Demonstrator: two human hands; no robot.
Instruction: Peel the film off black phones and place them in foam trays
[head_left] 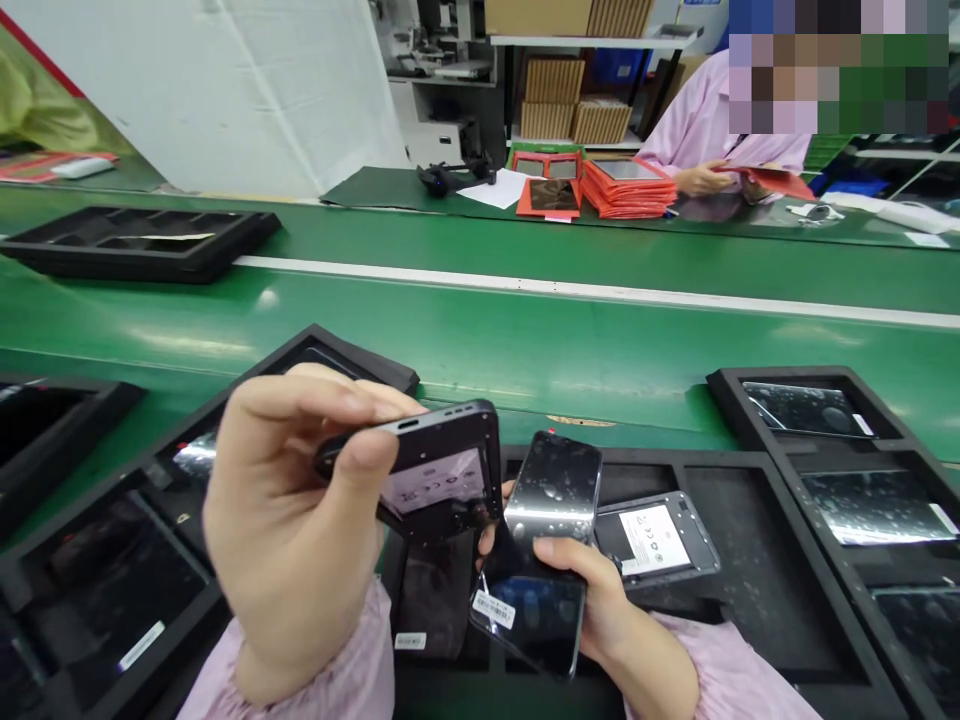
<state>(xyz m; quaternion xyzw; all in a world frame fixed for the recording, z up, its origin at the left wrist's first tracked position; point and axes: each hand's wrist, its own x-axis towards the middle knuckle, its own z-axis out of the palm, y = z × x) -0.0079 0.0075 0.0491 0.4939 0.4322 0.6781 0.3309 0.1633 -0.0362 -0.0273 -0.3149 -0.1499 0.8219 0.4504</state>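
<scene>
While gripping a phone body [442,470] edge-up in left hand [292,530], fingers closed; right hand [592,600] clasping glossy back cover [536,560] above near-edge tray [757,580]. Best aligned squarely before pressing.

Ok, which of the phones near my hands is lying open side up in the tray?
The phone just right of your right hand, showing a white battery label. The left hand holds one edge-on; the right holds two glossy, closed ones.
</scene>
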